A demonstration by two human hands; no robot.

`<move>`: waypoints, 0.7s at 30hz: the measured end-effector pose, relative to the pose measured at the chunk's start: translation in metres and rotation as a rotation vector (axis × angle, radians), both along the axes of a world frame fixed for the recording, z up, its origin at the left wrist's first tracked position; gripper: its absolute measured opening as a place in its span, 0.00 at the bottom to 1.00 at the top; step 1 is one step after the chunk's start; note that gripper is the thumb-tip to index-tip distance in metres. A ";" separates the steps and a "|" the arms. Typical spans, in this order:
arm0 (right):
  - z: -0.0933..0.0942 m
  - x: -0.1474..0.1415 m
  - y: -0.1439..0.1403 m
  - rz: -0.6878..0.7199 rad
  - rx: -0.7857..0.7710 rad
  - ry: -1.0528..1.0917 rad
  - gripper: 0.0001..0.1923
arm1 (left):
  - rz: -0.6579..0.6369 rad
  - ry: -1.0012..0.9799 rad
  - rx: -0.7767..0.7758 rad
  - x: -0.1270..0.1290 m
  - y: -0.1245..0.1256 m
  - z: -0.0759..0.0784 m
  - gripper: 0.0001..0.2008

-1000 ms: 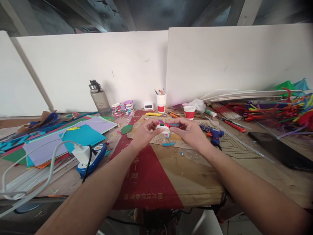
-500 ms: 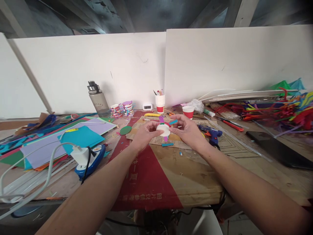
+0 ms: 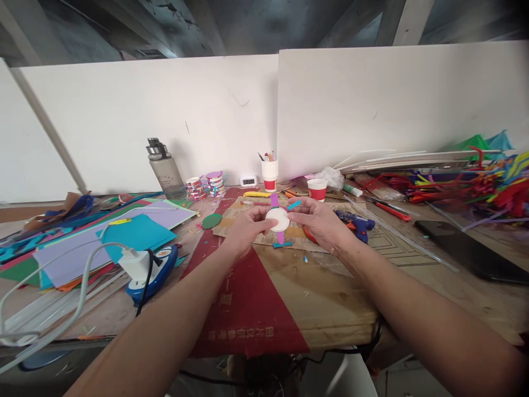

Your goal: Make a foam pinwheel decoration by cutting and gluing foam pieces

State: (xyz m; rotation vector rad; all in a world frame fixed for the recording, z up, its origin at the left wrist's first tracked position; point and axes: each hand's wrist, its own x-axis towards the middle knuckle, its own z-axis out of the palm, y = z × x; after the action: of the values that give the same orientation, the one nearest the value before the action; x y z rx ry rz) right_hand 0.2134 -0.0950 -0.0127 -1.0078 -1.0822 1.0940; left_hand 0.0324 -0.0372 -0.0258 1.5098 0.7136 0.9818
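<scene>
Between my hands is a paper cup piece [image 3: 277,219] whose round white face is turned toward me, with purple and blue strips sticking out around it. My left hand [image 3: 249,227] pinches its left side, the thumb pressed on the white disc. From the right, my right hand [image 3: 313,221] grips the opposite edge, thumb also on the disc. Most of the fingers behind the piece are hidden. Below it a blue strip [image 3: 283,244] shows over the cardboard [image 3: 330,292]. A green paper disc [image 3: 212,221] lies left of my left hand.
A blue glue gun [image 3: 362,227] lies right of my right hand. Behind stand a cup stack [image 3: 270,176], a red-and-white cup [image 3: 317,190] and a bottle [image 3: 165,172]. Coloured paper [image 3: 140,234] and a power strip [image 3: 159,273] are at left; a black phone-like slab [image 3: 467,251] lies right.
The piece has shifted slightly down and right in view, its purple strips tilting a little. Both hands keep hold of it; my right hand has dropped slightly.
</scene>
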 end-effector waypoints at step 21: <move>0.002 -0.002 -0.001 0.081 -0.046 0.252 0.26 | 0.020 -0.163 -0.200 0.003 0.000 0.000 0.16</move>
State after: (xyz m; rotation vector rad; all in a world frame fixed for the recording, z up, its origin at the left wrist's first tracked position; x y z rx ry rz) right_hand 0.2118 -0.0965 -0.0102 -0.8415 -0.9028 1.2794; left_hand 0.0352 -0.0372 -0.0257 1.2364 0.6901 1.0048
